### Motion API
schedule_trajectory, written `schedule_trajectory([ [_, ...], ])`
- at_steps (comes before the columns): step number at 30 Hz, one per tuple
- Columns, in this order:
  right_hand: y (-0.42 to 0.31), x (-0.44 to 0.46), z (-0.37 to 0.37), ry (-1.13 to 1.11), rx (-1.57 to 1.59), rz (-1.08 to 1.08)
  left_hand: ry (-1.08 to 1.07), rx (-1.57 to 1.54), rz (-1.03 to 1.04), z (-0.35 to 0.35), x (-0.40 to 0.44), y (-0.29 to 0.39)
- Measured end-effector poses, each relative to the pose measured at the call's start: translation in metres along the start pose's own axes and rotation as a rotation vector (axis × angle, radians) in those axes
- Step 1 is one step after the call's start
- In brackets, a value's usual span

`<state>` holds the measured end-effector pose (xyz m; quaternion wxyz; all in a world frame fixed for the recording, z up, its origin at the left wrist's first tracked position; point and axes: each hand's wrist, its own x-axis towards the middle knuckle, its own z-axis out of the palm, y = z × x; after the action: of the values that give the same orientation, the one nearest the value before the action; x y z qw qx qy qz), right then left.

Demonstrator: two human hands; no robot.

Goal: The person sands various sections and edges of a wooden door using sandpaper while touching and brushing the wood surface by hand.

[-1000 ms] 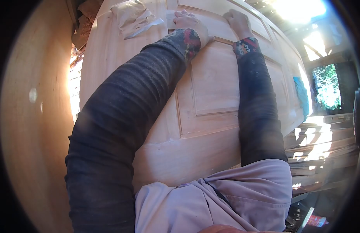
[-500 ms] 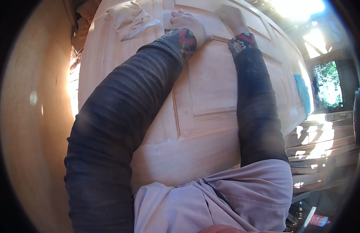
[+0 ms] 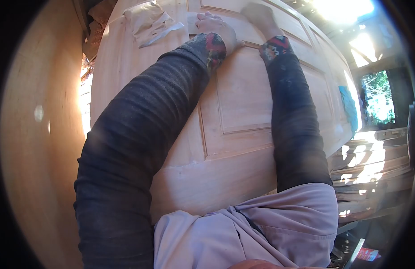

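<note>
A pale panelled wooden door [image 3: 245, 98] lies before me, with raised mouldings around its recessed panels. My left hand [image 3: 217, 29] rests on its far part, thumb stretched out to the side and fingers apart, holding nothing that I can see. To the right of it, my right hand [image 3: 260, 18] is over the moulding near a far panel. Motion blur smears its fingers, and whatever may be under them is hidden. A crumpled, torn piece of light sheet [image 3: 149, 22] lies on the door left of my left hand.
A tall wooden board [image 3: 41, 134] stands along the left. A blue cloth or sheet [image 3: 348, 107] hangs at the door's right edge. Stacked planks [image 3: 373, 166] lie at the right, below a window opening [image 3: 380, 98]. A red-and-white container [image 3: 367, 254] is at lower right.
My right hand has shifted slightly left along the door, its forearm with it. My left hand has stayed in place.
</note>
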<state>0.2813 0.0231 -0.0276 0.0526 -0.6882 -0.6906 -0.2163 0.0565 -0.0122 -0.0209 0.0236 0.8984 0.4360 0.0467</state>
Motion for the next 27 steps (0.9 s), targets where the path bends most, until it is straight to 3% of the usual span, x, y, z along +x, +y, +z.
schedule_trajectory([
  [1,0.021,-0.013,0.004,0.028,0.302,0.158,0.005,0.001,-0.030,-0.003,-0.003,0.002],
  [4,0.049,-0.033,0.000,0.028,0.196,0.305,0.041,0.009,-0.045,0.002,-0.001,0.005],
  [7,0.031,-0.014,0.010,0.058,0.064,-0.023,0.063,-0.005,-0.041,0.000,-0.005,0.006],
  [9,-0.040,-0.003,-0.008,0.285,0.300,-0.163,0.112,-0.021,-0.036,0.003,-0.002,0.006],
  [12,-0.073,0.022,-0.004,0.271,0.357,-0.265,0.164,-0.031,0.011,0.015,0.005,0.001],
  [15,-0.047,0.017,-0.003,0.303,0.269,-0.131,0.080,-0.019,0.071,-0.002,-0.006,0.002],
  [19,0.030,-0.003,0.011,-0.064,0.132,0.168,0.045,0.000,0.044,-0.003,-0.003,0.009],
  [22,0.011,-0.001,0.009,0.057,-0.182,-0.082,0.043,0.005,0.009,-0.007,-0.005,0.015],
  [25,-0.071,0.004,-0.026,0.244,0.420,-0.131,0.015,-0.004,0.055,-0.004,-0.005,0.014],
  [27,-0.091,0.023,-0.018,0.260,0.380,-0.192,0.003,0.014,0.091,-0.003,-0.006,0.011],
])
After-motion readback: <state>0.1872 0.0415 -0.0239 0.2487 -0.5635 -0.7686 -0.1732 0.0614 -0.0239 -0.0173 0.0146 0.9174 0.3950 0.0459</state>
